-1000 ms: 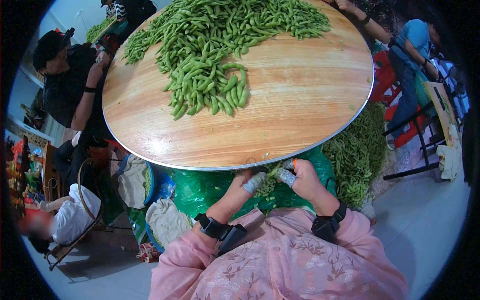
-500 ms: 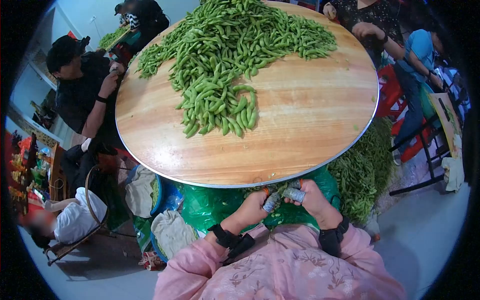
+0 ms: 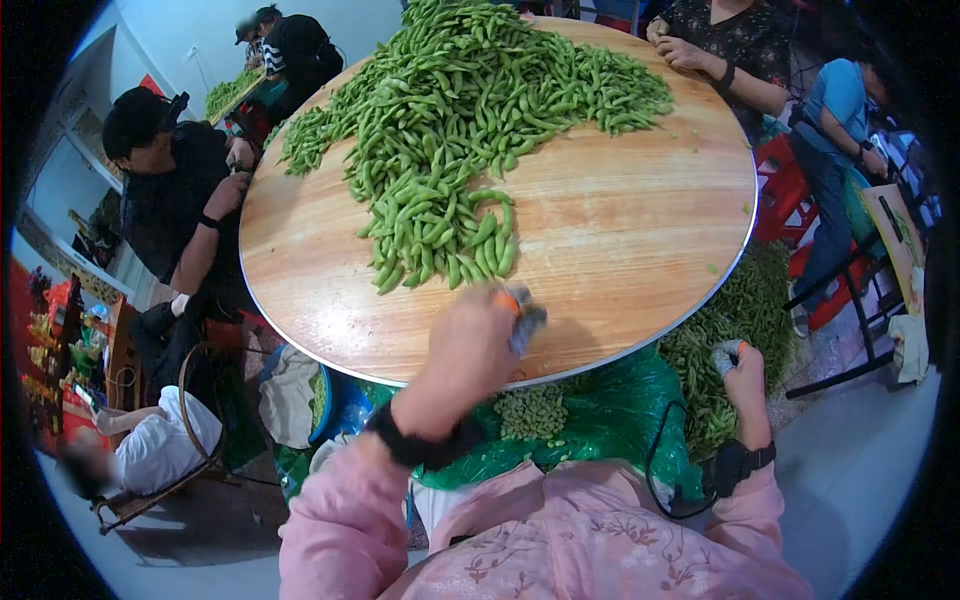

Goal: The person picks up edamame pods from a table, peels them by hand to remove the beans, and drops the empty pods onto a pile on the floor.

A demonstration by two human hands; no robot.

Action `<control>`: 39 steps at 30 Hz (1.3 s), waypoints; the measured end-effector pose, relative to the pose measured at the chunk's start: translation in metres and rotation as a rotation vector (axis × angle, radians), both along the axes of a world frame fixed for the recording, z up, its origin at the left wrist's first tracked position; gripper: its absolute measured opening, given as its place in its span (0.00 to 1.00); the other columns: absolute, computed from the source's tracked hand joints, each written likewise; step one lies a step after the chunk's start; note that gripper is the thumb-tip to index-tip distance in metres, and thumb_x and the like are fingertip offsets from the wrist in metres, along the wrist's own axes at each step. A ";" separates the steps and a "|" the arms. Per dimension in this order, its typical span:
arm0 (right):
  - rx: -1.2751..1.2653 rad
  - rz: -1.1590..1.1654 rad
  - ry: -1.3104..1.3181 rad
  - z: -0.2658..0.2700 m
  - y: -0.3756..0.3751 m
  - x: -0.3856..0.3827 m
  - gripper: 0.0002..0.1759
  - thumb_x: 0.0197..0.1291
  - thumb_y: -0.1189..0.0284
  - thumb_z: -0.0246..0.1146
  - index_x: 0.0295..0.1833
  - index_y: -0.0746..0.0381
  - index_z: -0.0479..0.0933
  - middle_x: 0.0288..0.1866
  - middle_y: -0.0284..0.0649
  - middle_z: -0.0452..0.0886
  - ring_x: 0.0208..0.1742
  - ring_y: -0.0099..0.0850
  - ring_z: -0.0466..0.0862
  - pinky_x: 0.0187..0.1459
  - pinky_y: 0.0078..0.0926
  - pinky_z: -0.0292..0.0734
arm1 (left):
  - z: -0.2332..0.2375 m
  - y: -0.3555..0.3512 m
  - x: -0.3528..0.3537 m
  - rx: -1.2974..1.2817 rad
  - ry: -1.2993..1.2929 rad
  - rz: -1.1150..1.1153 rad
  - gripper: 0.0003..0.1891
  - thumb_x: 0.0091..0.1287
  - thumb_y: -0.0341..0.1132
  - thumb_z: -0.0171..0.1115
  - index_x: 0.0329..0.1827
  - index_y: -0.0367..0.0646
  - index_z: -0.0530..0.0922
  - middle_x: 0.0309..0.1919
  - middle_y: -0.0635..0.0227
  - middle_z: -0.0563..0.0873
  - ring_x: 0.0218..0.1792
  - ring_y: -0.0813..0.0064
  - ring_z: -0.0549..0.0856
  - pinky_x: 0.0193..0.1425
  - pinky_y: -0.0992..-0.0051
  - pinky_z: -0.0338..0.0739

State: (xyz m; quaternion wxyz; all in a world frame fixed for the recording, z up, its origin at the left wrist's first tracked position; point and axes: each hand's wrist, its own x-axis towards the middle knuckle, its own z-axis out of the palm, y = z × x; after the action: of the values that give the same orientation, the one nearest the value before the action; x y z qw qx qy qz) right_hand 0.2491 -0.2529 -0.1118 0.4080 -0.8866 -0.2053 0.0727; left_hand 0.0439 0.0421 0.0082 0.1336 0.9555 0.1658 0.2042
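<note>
My left hand [image 3: 470, 338] is over the near edge of the round wooden table [image 3: 620, 220], just below the tip of a heap of green soybean pods [image 3: 445, 220]. Motion blurs its fingers, which carry grey wrapping and an orange band. Out to the right, my right hand [image 3: 745, 378] hovers at a pile of green pods or hulls [image 3: 715, 345] beside the table. Its grey-wrapped fingers look apart, with nothing visible in them. Shelled beans [image 3: 532, 412] lie in green plastic sheeting [image 3: 610, 405] by my lap.
A person in black [image 3: 160, 190] sits at the table's left, and another in a dark patterned top [image 3: 735, 50] at its far right. A blue tub [image 3: 340, 405] with a cloth stands at lower left. Red stools [image 3: 785, 190] and a dark-framed chair [image 3: 850, 320] are at right.
My hands were together over the plastic below the table edge. The left has moved up over the tabletop toward the heap; the right has swung out to the pile at right.
</note>
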 end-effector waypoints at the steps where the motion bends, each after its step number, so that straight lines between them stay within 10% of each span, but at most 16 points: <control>1: 0.005 -0.003 -0.004 0.004 0.004 -0.005 0.07 0.48 0.78 0.59 0.33 0.70 0.74 0.25 0.38 0.78 0.26 0.22 0.75 0.30 0.21 0.70 | -0.001 0.015 0.014 0.106 0.062 0.087 0.15 0.53 0.44 0.60 0.32 0.40 0.77 0.26 0.56 0.78 0.28 0.57 0.78 0.31 0.64 0.73; 8: 0.268 0.221 0.170 0.061 0.049 -0.059 0.08 0.50 0.79 0.59 0.38 0.69 0.76 0.30 0.38 0.80 0.32 0.23 0.77 0.37 0.21 0.72 | -0.017 0.046 0.043 0.258 0.180 0.087 0.04 0.43 0.28 0.58 0.22 0.37 0.74 0.20 0.56 0.78 0.25 0.57 0.80 0.27 0.65 0.73; 12: 0.395 0.427 0.365 0.087 0.078 -0.082 0.09 0.51 0.79 0.59 0.40 0.69 0.75 0.33 0.36 0.79 0.35 0.22 0.77 0.39 0.19 0.71 | -0.001 0.021 0.023 0.211 0.158 0.086 0.09 0.49 0.35 0.60 0.27 0.37 0.76 0.23 0.53 0.79 0.25 0.58 0.80 0.30 0.67 0.74; 17: 0.568 0.478 0.770 0.099 0.110 -0.099 0.09 0.54 0.76 0.58 0.41 0.67 0.75 0.33 0.33 0.78 0.33 0.17 0.74 0.36 0.14 0.70 | 0.004 -0.027 -0.012 -0.946 0.036 -0.037 0.10 0.53 0.28 0.63 0.35 0.34 0.75 0.29 0.65 0.81 0.28 0.81 0.79 0.32 0.82 0.73; 20: 0.621 0.592 0.838 0.093 0.115 -0.103 0.09 0.57 0.72 0.56 0.41 0.66 0.75 0.31 0.30 0.77 0.28 0.14 0.71 0.30 0.11 0.66 | -0.005 -0.043 -0.026 -1.205 -0.123 -0.097 0.09 0.55 0.27 0.62 0.36 0.33 0.74 0.31 0.69 0.80 0.33 0.83 0.79 0.36 0.81 0.74; 36: 0.574 0.592 0.789 0.092 0.115 -0.114 0.06 0.56 0.77 0.54 0.37 0.67 0.76 0.30 0.30 0.77 0.30 0.17 0.73 0.34 0.14 0.69 | -0.021 -0.056 -0.038 -1.360 -0.205 -0.165 0.08 0.55 0.23 0.60 0.37 0.32 0.73 0.29 0.69 0.80 0.30 0.86 0.77 0.32 0.85 0.72; 39: 0.554 0.580 0.735 0.095 0.113 -0.114 0.06 0.55 0.78 0.55 0.37 0.67 0.76 0.30 0.30 0.77 0.30 0.17 0.73 0.34 0.15 0.69 | -0.017 -0.058 -0.038 -1.021 -0.106 -0.149 0.12 0.52 0.26 0.64 0.39 0.35 0.73 0.31 0.65 0.81 0.31 0.77 0.80 0.34 0.78 0.75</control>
State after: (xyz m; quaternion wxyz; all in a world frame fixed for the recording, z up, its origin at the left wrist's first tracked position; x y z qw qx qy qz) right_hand 0.1354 -0.1400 -0.0163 0.6343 -0.5690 -0.2969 0.4309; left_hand 0.0059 -0.0162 -0.0090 0.6054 0.7660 0.1688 0.1355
